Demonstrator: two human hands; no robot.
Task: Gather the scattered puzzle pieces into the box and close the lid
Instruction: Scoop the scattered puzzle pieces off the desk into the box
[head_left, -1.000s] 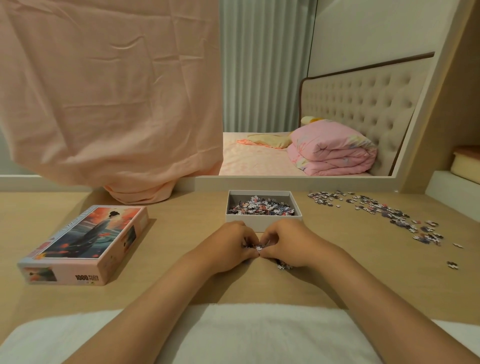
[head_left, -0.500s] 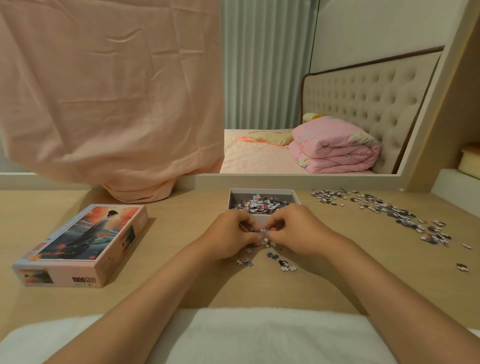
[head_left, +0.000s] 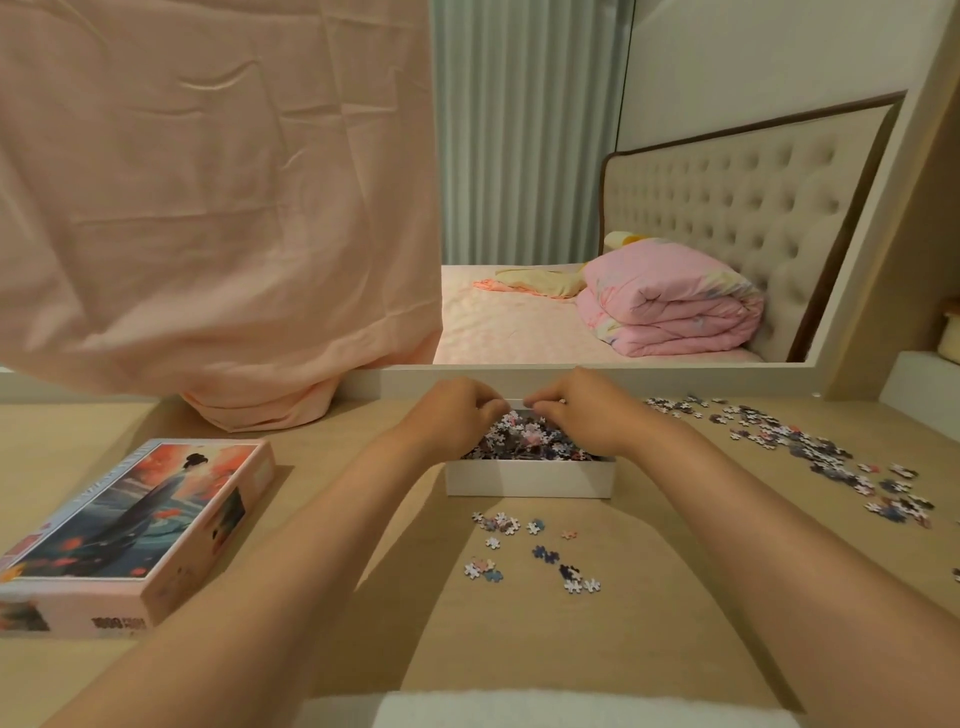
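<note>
Two hands, left hand (head_left: 454, 415) and right hand (head_left: 587, 415), curled above box (head_left: 530, 480) | grip contents unclear | loose pieces (head_left: 545, 554) before box

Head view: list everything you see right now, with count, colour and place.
box: one, white, open, desk centre
pieces in box: a heap, mixed pink, white and dark
loose pieces: a small scatter, mixed colours, desk in front of the box
trail of pieces: many, mixed colours, desk right of the box
lid: one, pink with a painted figure, picture up, desk left
desk: one, light wood
cloth: one, peach, hanging upper left
quilt: one, pink, folded on the bed behind
fabric: one, white, bottom edge
left hand: over the box's left side, fingers curled
right hand: over the box's right side, fingers curled; contents hidden
</note>
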